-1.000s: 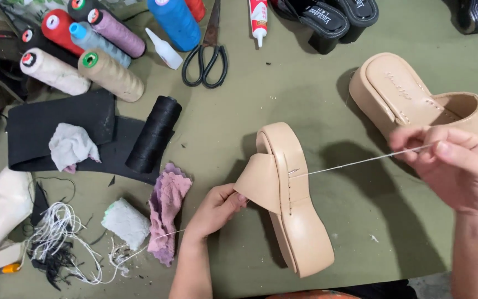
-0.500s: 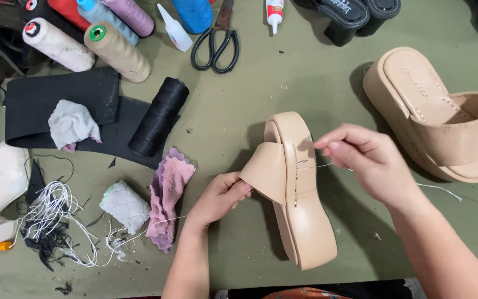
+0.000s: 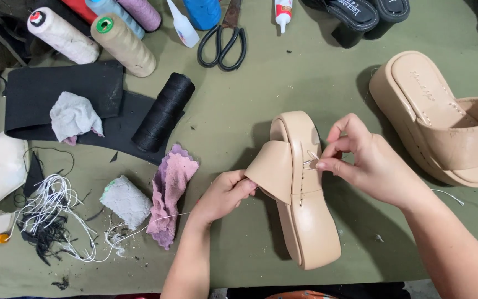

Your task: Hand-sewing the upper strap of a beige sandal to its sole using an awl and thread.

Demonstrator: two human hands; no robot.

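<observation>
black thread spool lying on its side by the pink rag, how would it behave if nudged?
The black thread spool lies on its side, so it would probably roll if pushed across its length. It rests partly on the black sheet, whose edge may check it. The wound thread looks ridged, likely grippy rather than slippery.

Left hand [image 3: 222,194] grips the strap of a beige sandal [image 3: 302,188] on its side — right hand [image 3: 366,163] pinches white thread [image 3: 310,160] at the sole's stitch line. Second sandal [image 3: 443,119] lies nearby; scissors [image 3: 225,41] above.
</observation>
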